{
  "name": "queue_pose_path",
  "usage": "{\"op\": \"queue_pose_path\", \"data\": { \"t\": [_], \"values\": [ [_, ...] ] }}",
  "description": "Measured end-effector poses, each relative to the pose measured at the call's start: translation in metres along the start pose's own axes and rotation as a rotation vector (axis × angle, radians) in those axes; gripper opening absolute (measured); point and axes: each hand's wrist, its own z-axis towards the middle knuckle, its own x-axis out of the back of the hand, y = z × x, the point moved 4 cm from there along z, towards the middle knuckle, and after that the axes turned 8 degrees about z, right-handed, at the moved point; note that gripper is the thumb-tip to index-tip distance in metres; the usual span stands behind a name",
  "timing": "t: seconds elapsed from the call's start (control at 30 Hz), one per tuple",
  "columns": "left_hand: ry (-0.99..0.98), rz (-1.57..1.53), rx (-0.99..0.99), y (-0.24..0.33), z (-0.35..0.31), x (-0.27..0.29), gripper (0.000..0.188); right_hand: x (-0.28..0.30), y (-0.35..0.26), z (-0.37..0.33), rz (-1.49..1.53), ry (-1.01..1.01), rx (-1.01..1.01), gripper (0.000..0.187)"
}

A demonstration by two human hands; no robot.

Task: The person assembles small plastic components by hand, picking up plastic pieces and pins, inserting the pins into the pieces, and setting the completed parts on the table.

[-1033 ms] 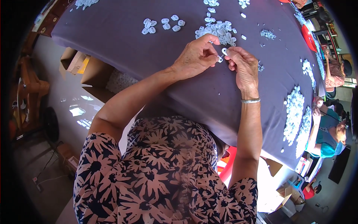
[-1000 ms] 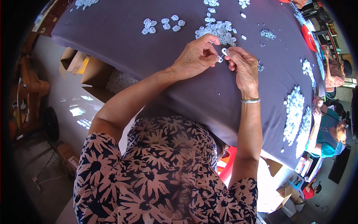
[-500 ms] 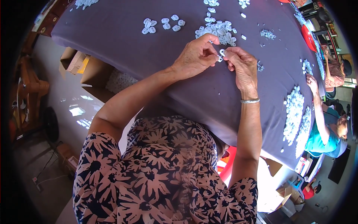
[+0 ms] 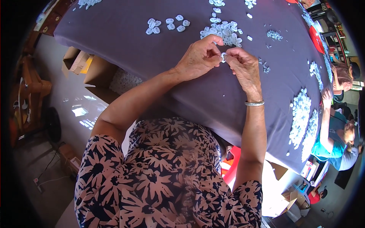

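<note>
Between my two hands sits a small white oval plastic piece (image 4: 223,57), partly covered by fingertips. My left hand (image 4: 201,54) pinches at its left side with thumb and index finger. From the right, my right hand (image 4: 243,65) pinches the same spot, a metal bracelet on its wrist. Whether one piece or two are joined there cannot be made out. Just beyond my hands lies a heap of similar white pieces (image 4: 227,32) with holes. Farther left are a small cluster of them (image 4: 153,26) and several loose ones (image 4: 180,23).
A dark cloth covers the table (image 4: 125,34). Small metal pins (image 4: 274,35) lie right of the heap, with more pins (image 4: 265,66) beside my right hand. Long piles of white parts (image 4: 300,117) line the right side, near a co-worker in teal (image 4: 327,146). An open cardboard box (image 4: 99,72) stands lower left.
My right hand has brought its white piece in against my left fingertips, where two pieces showed before. At the right, the co-worker's arm has drawn back.
</note>
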Motion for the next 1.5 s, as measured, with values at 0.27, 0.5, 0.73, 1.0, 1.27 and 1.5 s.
{"op": "queue_pose_path", "data": {
  "t": [0.27,0.5,0.73,1.0,1.27,1.5],
  "values": [
    [-0.029,0.035,-0.021,0.001,0.000,0.004,0.032,-0.005,-0.019,-0.005,-0.268,-0.090,0.182,0.023],
    [-0.065,-0.005,0.004,0.004,0.002,0.006,0.032,-0.008,-0.025,-0.008,-0.384,-0.083,0.342,0.029],
    [-0.209,-0.037,0.043,0.008,0.001,0.012,0.033,-0.012,-0.034,-0.013,-0.437,-0.070,0.440,0.027],
    [-0.203,-0.077,0.088,0.017,0.001,0.012,0.027,-0.016,-0.032,-0.013,-0.485,-0.016,0.495,0.025],
    [-0.122,-0.067,0.043,-0.001,0.001,0.002,0.023,-0.020,-0.027,-0.013,-0.545,0.012,0.514,0.026],
    [-0.149,0.014,-0.027,0.003,0.002,0.005,0.029,-0.022,-0.017,-0.011,-0.698,-0.118,0.592,0.020]
  ]
}}
